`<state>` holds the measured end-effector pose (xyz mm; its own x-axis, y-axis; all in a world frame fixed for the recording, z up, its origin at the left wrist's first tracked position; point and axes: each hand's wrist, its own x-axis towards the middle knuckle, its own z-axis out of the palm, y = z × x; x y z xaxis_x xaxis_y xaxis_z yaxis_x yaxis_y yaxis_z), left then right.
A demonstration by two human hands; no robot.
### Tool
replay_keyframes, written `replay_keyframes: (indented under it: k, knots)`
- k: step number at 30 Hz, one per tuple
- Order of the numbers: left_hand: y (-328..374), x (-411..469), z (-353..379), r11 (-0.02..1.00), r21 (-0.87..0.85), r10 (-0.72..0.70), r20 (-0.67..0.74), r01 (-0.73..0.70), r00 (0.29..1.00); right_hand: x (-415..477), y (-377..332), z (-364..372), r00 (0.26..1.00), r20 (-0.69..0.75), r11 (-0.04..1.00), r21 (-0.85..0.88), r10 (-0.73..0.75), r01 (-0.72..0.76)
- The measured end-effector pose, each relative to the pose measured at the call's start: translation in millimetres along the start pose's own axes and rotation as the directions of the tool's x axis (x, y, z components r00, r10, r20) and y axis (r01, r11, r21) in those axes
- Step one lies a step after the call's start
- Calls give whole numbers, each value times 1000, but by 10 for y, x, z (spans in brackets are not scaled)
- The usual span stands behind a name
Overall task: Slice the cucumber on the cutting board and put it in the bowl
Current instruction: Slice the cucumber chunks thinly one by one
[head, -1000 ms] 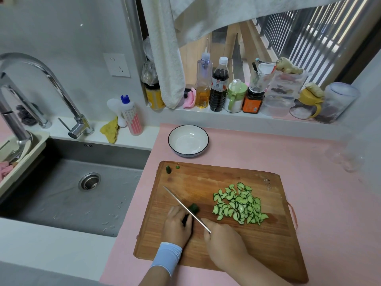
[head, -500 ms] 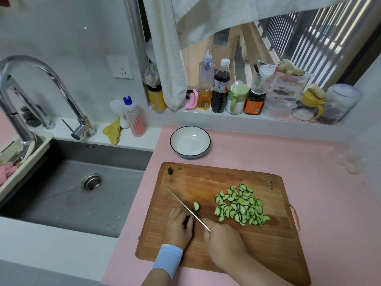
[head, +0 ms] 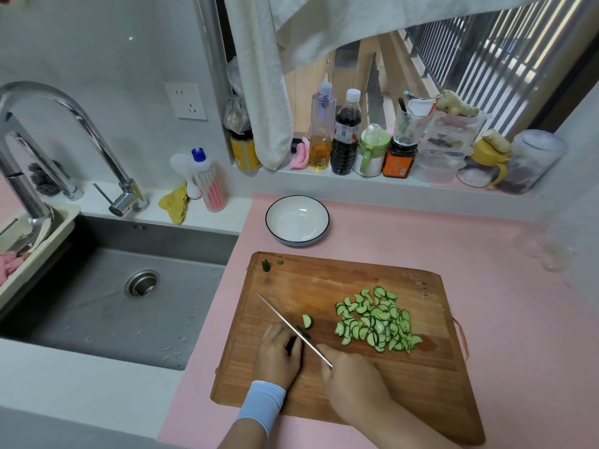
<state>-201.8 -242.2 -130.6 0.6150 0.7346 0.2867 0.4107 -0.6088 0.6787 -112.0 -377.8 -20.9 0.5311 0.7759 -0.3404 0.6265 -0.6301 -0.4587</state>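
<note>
A wooden cutting board (head: 324,283) lies on the pink counter. On its right half sits a pile of half-moon cucumber slices (head: 376,322). My left hand (head: 278,351) presses down a small dark cucumber end piece (head: 303,335), mostly hidden under my fingers. A knife (head: 291,327) is held in my right hand (head: 353,380), its blade angled to the upper left beside my left fingers. One fresh slice (head: 307,321) lies just right of the blade. Behind the board stands a white bowl (head: 297,209) with a dark rim, nothing in it.
Two small cucumber scraps (head: 266,264) rest at the board's far left corner. A steel sink (head: 129,286) with a curved faucet (head: 81,124) is to the left. Bottles and jars (head: 343,137) line the window sill behind the bowl. A towel (head: 265,76) hangs above.
A slice has been cut off and now lies right of the blade. The cucumber end under my left hand is shorter. Both hands stay in nearly the same place.
</note>
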Motion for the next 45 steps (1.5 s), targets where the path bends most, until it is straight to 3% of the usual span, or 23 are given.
replay_keyframes:
  k: [22,36,45]
  knots:
    - [20,-37,-23,1000,5,6,-65,-6,998,-73,59,15,999,-14,998,-59,-35,34]
    - [61,-69,-11,999,54,11,-86,-7,996,159,60,5,996,83,998,57,-37,32]
    - [46,-84,-6,998,56,-5,-102,11,995,112,24,94,999,23,997,-74,-33,35]
